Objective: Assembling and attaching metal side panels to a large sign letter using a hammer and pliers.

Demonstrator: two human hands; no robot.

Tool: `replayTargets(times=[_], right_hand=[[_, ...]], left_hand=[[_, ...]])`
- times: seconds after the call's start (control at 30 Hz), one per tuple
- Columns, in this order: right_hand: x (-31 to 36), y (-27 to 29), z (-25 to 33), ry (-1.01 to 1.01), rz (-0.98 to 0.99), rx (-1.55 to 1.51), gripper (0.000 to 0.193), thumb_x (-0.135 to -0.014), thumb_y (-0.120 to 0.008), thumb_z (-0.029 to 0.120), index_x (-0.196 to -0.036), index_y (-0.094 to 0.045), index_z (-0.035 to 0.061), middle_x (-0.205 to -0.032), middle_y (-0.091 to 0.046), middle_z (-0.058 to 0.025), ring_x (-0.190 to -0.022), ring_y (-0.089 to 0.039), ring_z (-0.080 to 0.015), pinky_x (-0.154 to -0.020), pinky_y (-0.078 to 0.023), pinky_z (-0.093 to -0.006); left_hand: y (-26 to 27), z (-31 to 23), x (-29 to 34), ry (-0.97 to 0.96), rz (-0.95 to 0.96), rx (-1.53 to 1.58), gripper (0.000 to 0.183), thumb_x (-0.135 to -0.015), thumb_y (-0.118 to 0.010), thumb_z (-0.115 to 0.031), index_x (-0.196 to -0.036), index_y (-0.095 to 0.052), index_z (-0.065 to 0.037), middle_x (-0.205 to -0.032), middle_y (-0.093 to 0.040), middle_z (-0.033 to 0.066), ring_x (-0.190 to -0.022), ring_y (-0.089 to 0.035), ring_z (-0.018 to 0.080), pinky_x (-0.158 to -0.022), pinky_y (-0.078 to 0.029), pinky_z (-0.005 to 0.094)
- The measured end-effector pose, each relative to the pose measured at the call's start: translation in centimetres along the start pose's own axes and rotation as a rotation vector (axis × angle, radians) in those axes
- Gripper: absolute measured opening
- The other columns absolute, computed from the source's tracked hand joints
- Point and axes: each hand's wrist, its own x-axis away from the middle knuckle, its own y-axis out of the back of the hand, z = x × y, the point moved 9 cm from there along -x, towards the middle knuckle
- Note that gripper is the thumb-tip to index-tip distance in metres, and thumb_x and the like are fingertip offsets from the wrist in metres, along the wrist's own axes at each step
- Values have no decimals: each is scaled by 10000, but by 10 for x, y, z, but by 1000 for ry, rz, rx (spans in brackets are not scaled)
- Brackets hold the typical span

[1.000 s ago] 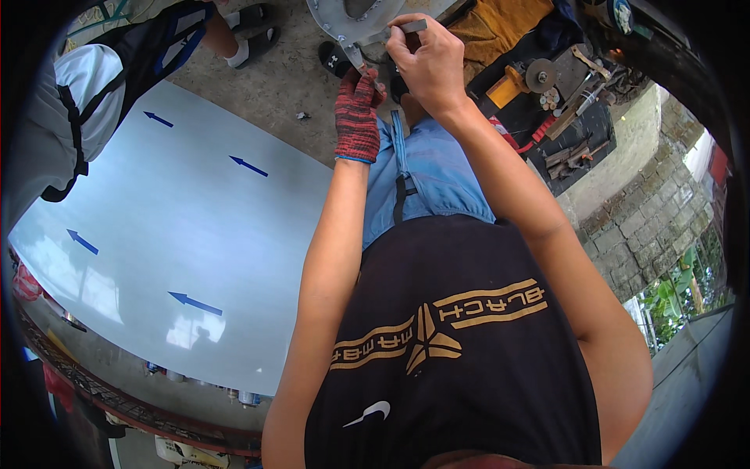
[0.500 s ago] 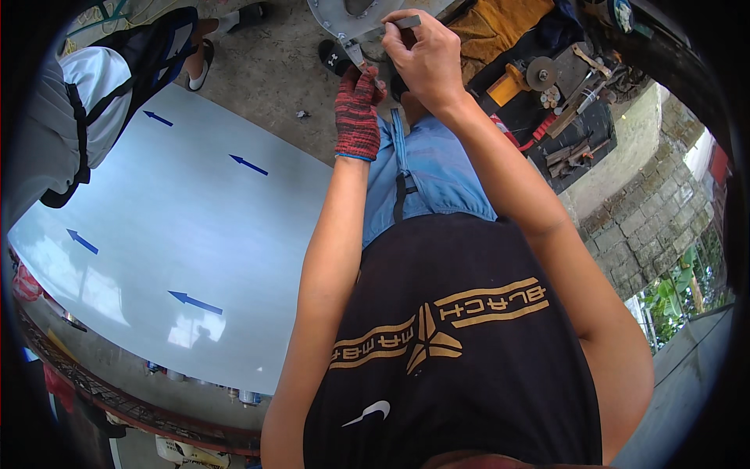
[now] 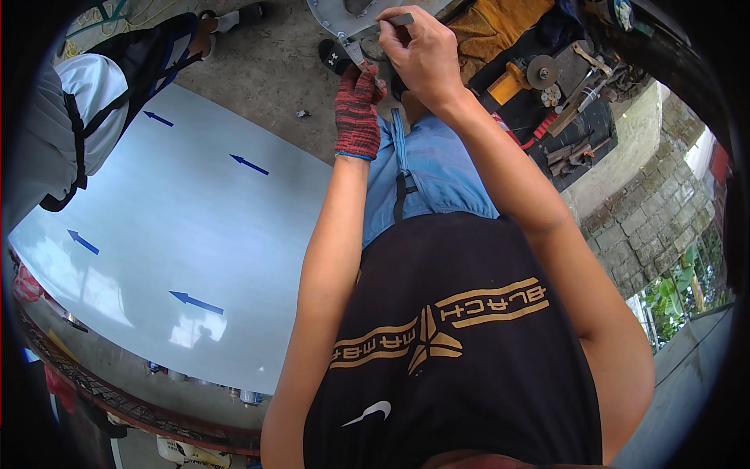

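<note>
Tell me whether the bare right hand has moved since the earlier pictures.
Yes: the right hand has shifted slightly left and a little up in the picture, away from the yellow grinder.

My gloved left hand (image 3: pixel 359 109) partly hides the slim metal piece (image 3: pixel 352 51) | far grey plate (image 3: pixel 332 16), cut off by top edge | pale speck (image 3: pixel 303 114), too small to tell

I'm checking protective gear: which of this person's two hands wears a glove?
The left hand, in a red-and-black glove; the right hand is bare, holding a flat gray piece.
</note>
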Motion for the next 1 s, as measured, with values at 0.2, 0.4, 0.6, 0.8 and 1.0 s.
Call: replayTargets(times=[0.2, 0.4, 0.6, 0.8, 1.0], right_hand=[[-1, -2, 1, 14, 31, 10, 115, -902, -707, 102, -1001, -712, 43, -884, -691, -133, -698, -696, -270, -659, -560, -363], [0, 3, -1, -22, 14, 6, 117, -889, -714, 107, -987, -717, 44, -868, -694, -135, -705, -699, -278, -665, -561, -367], [9, 5, -12, -36, 18, 65, 112, -875, -720, 104, -970, -718, 45, -867, -703, -137, -736, -711, -285, -686, -568, -364], [13, 1, -9, -35, 31, 65, 113, -877, -722, 103, -974, -716, 46, -869, -704, -133, -739, -711, -291, -687, -569, -369], [18, 0, -8, -22, 43, 56, 134, -878, -726, 70, -1008, -727, 42, -860, -715, -126, -726, -716, -249, -684, -566, -322]], left_hand=[[-1, 0, -2, -2, 11, -11, 291, -977, -726, -142, -1241, -612, -100, -1054, -666, 28, -815, -635, 128, -723, -523, 255], [2, 0, -1, -25, 23, -95, 331, -1016, -676, -234, -1304, -581, -101, -1111, -661, 44, -908, -625, 163, -792, -520, 306], [2, -1, -1, -31, 30, -96, 344, -1011, -687, -237, -1308, -580, -100, -1106, -668, 48, -902, -627, 164, -787, -518, 309], [2, 0, -3, -16, 15, -22, 316, -978, -722, -145, -1271, -612, -102, -1085, -686, 36, -815, -643, 126, -730, -540, 257], [1, -2, -2, -26, 24, -42, 323, -972, -734, -160, -1267, -614, -108, -1051, -684, 17, -793, -641, 119, -717, -534, 254]])
